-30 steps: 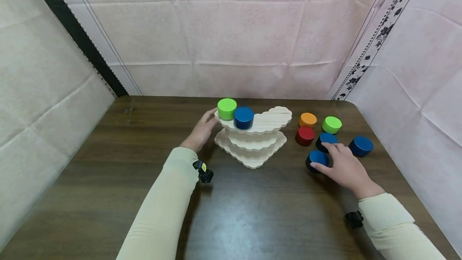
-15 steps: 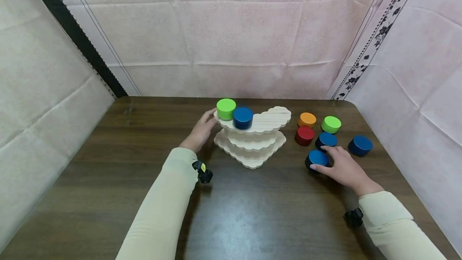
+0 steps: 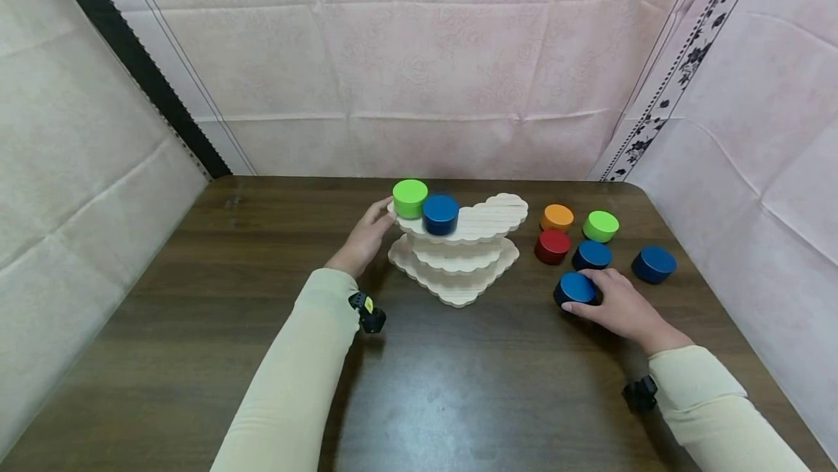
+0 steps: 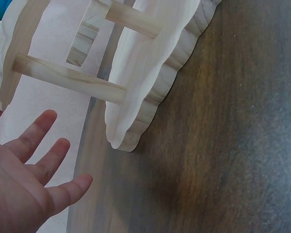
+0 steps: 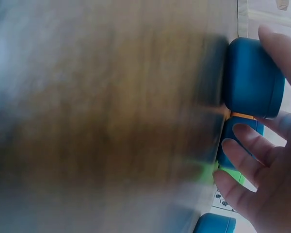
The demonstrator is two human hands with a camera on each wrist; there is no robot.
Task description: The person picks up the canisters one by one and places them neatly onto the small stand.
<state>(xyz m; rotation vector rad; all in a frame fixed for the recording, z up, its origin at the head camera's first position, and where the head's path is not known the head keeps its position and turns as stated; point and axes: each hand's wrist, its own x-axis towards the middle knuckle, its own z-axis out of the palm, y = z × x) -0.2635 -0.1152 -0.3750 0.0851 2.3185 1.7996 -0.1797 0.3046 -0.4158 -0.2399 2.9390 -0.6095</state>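
The nearest blue jar point(image 3: 576, 289) stands upright on the brown table point(image 3: 262, 399), to the right of the wooden stand. The right hand point(image 3: 622, 306) pinches it, thumb on the near side and forefinger on the far side, while the other three fingers are spread, as the right wrist view shows. Just beyond it is a second blue jar point(image 3: 592, 254), with a red jar point(image 3: 553, 246) to its left and an orange jar point(image 3: 557, 217) behind the red one. A lime green jar point(image 3: 600, 225) sits behind the second blue jar, and a third blue jar point(image 3: 655, 265) stands apart to the right. The wooden stand point(image 3: 487, 219) has three pale shelves with scalloped edges, joined by round posts point(image 4: 68, 77). On the left part of its top shelf are a bright green jar point(image 3: 410, 199) and, just beside it, a fourth blue jar point(image 3: 441, 214). The left hand point(image 3: 363, 238) touches the left edge of that shelf with three fingers fanned apart; whether its thumb and forefinger pinch the edge, I cannot tell. Both arms wear pale sleeves point(image 3: 281, 385) and small black wrist cameras point(image 3: 368, 312). Pale patterned cloth point(image 3: 419, 57) hangs behind the table and along both sides.
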